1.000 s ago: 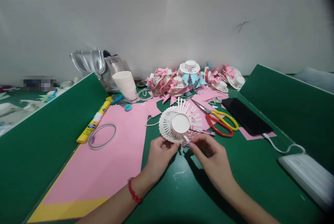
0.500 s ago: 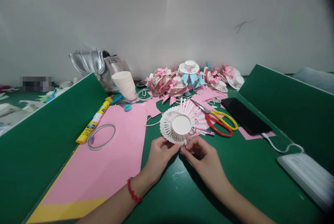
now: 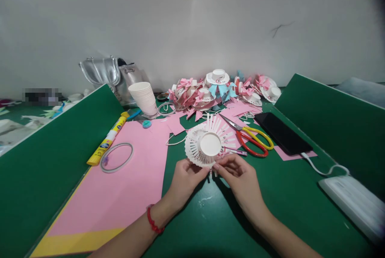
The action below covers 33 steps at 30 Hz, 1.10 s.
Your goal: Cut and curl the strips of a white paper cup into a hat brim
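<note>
Pinching the near rim, the left hand [image 3: 187,179] has thumb and fingers closed on a slit paper cup [image 3: 210,144], out over the middle of the green table [image 3: 198,220]! Right beside, the right hand [image 3: 240,177] draws thumb and forefinger narrow on the strips; exactly which one, can't tell. And look at that cup: white, round base facing up, left side folded into a scalloped rim, far-right strips splaying straight and loose, short ends poking down nearest us. Beyond, scissors [image 3: 251,138] lie toward the right edge, and along the far edge, a heap of bow-trimmed paper hats [image 3: 218,76]!
</note>
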Motion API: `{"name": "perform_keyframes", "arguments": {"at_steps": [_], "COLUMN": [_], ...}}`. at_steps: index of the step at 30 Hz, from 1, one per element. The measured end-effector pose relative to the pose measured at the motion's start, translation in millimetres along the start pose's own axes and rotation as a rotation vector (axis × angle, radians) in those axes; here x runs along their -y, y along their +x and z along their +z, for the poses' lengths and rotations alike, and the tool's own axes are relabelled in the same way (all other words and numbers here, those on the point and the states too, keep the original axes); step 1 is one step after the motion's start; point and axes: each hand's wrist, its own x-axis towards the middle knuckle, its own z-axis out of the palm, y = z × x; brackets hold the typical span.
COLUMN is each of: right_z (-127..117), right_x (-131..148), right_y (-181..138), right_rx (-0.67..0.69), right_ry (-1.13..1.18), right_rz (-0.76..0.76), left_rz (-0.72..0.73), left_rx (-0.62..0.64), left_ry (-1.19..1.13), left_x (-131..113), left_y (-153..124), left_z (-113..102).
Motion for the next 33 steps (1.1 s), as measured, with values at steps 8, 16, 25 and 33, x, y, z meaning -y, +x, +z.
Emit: {"name": "perform_keyframes", "arguments": {"at_steps": [8, 16, 25, 33], "right_z": [-1.8, -4.2, -9.2, -11.4], "right_x": [3.5, -0.9, -0.9, -4.4], "right_y": [-0.4, -2.1, -6.7, -6.0], "right_rx": [0.041, 0.161, 0.289, 0.128], "right_ry": [-0.199, -0.430, -0.834, -1.070], "right_rz": [-0.119, -0.259, -0.638, -0.963], "left_rz": [-0.022, -0.042, -0.027, 0.004], "left_rx": [-0.015, -0.043, -0.046, -0.037], "left_ry": [0.012, -0.053, -0.152, -0.138], "left_x": [-2.7, 7.4, 13.6, 12.2], "left_y": [-2.6, 3.0, 3.8, 4.5], "left_z": [2.9, -3.4, -5.0, -4.2]}}
